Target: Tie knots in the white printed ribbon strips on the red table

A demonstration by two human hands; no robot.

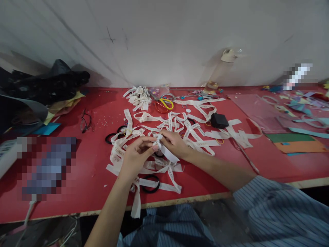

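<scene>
Both my hands meet over the middle of the red table, pinching a white ribbon [168,153] that is bunched into a loop or knot between the fingertips. My left hand [137,154] grips it from the left, thumb and index pressed together. From the right, my right hand [175,143] closes on the same piece, its fingers partly hidden. One ribbon tail hangs toward the lower right. Beneath and around lie many printed white ribbon strips [191,132] in a tangle. A black ring-shaped band [150,184] rests on a strip near the table's front edge.
Yellow-and-red-handled scissors [166,104] lie behind the ribbons, beside a pile of white bows [138,97]. A small black box [219,120] sits to the right, a clear bottle [218,73] at the wall. Eyeglasses [85,120] and a black plastic bag [51,84] are leftward; coloured paper [295,142] lies right.
</scene>
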